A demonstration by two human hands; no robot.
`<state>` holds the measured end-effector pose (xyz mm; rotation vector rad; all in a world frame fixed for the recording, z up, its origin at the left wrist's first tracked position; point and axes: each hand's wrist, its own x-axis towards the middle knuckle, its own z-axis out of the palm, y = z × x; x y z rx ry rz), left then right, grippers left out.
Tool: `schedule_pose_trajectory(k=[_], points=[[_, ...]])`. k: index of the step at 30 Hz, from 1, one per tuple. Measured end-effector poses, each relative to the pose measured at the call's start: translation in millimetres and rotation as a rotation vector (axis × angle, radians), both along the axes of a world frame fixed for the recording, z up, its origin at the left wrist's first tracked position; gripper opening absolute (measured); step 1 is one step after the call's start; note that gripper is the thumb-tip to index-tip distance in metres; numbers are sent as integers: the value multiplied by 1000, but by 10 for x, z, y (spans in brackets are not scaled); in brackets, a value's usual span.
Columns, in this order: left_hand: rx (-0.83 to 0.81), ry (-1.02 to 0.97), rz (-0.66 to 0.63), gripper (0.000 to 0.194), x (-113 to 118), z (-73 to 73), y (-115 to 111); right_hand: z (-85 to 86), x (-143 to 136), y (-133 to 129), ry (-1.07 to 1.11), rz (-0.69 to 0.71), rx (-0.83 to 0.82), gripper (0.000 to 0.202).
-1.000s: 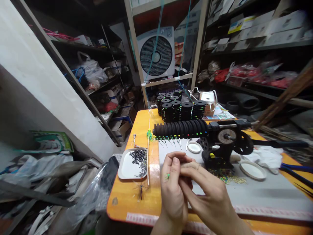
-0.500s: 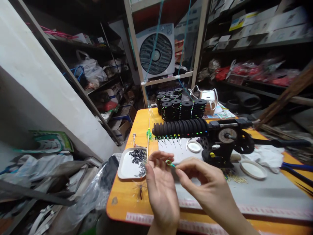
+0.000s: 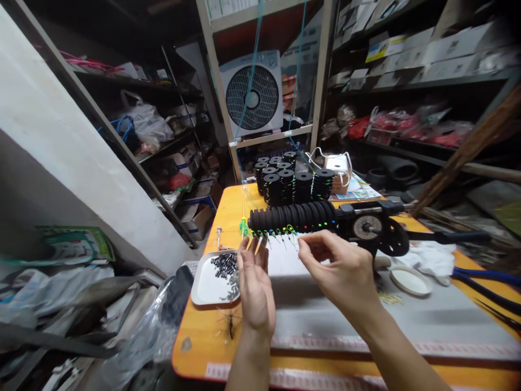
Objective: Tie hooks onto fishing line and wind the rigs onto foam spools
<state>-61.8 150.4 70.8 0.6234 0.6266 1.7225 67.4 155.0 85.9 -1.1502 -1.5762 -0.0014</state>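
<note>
My right hand [image 3: 344,269] is closed, thumb and forefinger pinching a small green looped cord [image 3: 291,231] just below a black ridged roller [image 3: 293,216]. Along the roller's lower edge hang several similar green and yellow loops with thin dark tails, and coloured pins dot its right part. My left hand [image 3: 257,296] is held palm up with its fingers apart and holds nothing. It hovers beside a white tray [image 3: 205,279] of short black tubes [image 3: 225,264] and small metal parts. The roller is mounted on a black geared machine [image 3: 366,225].
Stacked black spools [image 3: 303,187] stand at the table's back. A green bundle on a stick [image 3: 244,225] rises left of the roller. To the right lie a round white lid [image 3: 411,281], white cloth [image 3: 431,258] and blue-handled pliers [image 3: 484,277]. A box fan [image 3: 253,98] faces the table.
My right hand has carried the green loop from beside my left fingertips up to the roller's lower edge. The left hand has shifted slightly left, and the view has tilted a little.
</note>
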Motion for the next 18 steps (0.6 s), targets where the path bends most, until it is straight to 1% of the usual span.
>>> schedule_pose_trajectory(k=[4, 6, 8, 9, 11, 13, 14, 15, 17, 18], points=[[26, 7, -158, 44, 120, 39, 56, -80, 2, -7, -70, -4, -35, 11], [13, 3, -225, 47, 175, 36, 79, -120, 20, -57, -110, 27, -58, 11], [-15, -24, -295, 46, 215, 22, 88, -128, 59, -139, -145, 75, -63, 8], [-33, -36, -330, 44, 227, 12, 86, -114, 86, -184, -156, 87, -40, 7], [-66, -32, -373, 40, 235, -9, 63, -53, 152, -249, -169, 56, 54, 9], [-85, 27, -391, 39, 225, -43, 14, 36, 219, -247, -219, -22, 162, 19], [-88, 78, -393, 40, 218, -70, -21, 80, 245, -213, -272, -57, 192, 27], [-91, 132, -385, 41, 212, -106, -64, 118, 265, -158, -341, -75, 204, 37], [-95, 231, -348, 41, 210, -205, -173, 162, 283, -8, -500, -63, 193, 58], [-99, 269, -317, 42, 216, -265, -239, 166, 283, 73, -569, -53, 183, 66]])
